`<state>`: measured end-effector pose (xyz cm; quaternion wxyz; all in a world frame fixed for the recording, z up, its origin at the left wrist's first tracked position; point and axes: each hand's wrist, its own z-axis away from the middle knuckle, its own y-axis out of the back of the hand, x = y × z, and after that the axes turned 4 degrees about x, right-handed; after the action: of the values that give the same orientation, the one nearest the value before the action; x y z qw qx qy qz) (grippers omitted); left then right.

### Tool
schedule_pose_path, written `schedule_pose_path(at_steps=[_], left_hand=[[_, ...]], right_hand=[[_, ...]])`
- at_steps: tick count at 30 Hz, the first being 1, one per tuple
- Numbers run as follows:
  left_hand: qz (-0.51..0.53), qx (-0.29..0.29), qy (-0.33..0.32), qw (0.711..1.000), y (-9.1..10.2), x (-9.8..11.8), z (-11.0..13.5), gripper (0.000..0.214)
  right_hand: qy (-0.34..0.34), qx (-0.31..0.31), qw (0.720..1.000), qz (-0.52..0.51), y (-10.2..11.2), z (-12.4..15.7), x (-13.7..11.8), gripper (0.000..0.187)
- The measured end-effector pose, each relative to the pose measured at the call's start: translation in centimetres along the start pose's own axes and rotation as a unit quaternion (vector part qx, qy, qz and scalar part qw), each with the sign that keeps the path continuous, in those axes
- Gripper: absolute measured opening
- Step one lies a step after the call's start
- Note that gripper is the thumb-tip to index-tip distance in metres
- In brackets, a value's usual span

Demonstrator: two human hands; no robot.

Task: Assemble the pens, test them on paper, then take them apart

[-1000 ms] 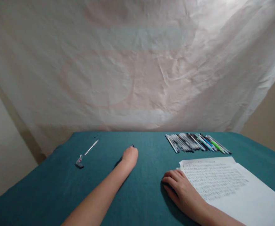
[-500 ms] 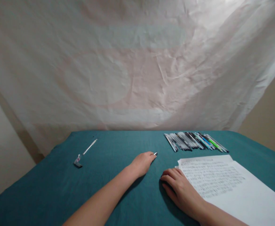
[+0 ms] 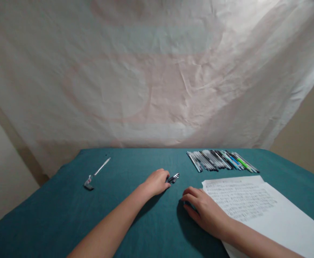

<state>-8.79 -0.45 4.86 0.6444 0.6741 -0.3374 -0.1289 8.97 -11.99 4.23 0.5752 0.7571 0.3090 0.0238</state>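
Observation:
My left hand point(image 3: 157, 181) reaches across the teal table point(image 3: 124, 215), fingers curled round the end of a dark pen point(image 3: 173, 177) whose tip sticks out to the right. My right hand point(image 3: 202, 209) rests palm down, fingers apart, on the cloth at the left edge of a handwritten sheet of paper point(image 3: 256, 211). A row of several pens point(image 3: 221, 161) lies at the back right, beyond the paper.
A white pen point(image 3: 102, 166) and a small grey cap-like piece point(image 3: 88, 183) lie at the back left of the table. A creased white sheet point(image 3: 157, 71) hangs behind the table. The table's left edge drops away near a beige wall.
My left hand swung right from mid-table toward my right hand, and the dark pen now shows further out of its fingers. My right hand shifted slightly left.

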Motion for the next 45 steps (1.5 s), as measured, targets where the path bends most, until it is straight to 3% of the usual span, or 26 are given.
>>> schedule_pose_path(at_steps=[6,12,17,22,28,32,35,39,45], left_hand=[[0.006,-0.032,0.046,0.998,0.0,0.1,0.0,0.022],[0.014,-0.031,0.05,0.998,0.5,0.4,0.1,0.02],[0.042,-0.032,0.038,0.998,0.7,0.3,0.1,0.016],[0.037,-0.049,0.059,0.996,0.8,0.3,0.2,0.011],[0.008,-0.045,0.058,0.997,0.7,0.7,0.4,0.023],[0.027,-0.023,0.057,0.998,0.4,0.0,0.2,0.025],[0.066,0.01,0.06,0.996,0.3,-0.8,-0.3,0.025],[0.182,0.045,0.052,0.981,0.5,-1.0,-1.1,0.025],[0.373,0.036,0.024,0.927,0.3,0.3,-1.5,0.024]], right_hand=[[-0.01,-0.014,1.0,0.015,0.5,-3.5,0.8,0.023],[-0.005,0.016,0.998,0.064,-1.8,-6.4,2.7,0.034],[0.011,0.036,0.997,0.073,-3.6,-6.2,3.5,0.033],[-0.006,0.053,0.992,0.117,-3.8,-5.6,3.9,0.031],[-0.032,0.074,0.985,0.151,-4.2,-5.4,4.4,0.035],[-0.047,0.118,0.986,0.109,-4.5,-5.3,4.6,0.037],[-0.068,0.186,0.98,0.02,-4.4,-5.4,4.3,0.032],[-0.129,0.247,0.942,-0.186,-3.9,-5.7,3.6,0.031],[-0.215,0.24,0.813,-0.485,-2.9,-6.3,2.7,0.041]])
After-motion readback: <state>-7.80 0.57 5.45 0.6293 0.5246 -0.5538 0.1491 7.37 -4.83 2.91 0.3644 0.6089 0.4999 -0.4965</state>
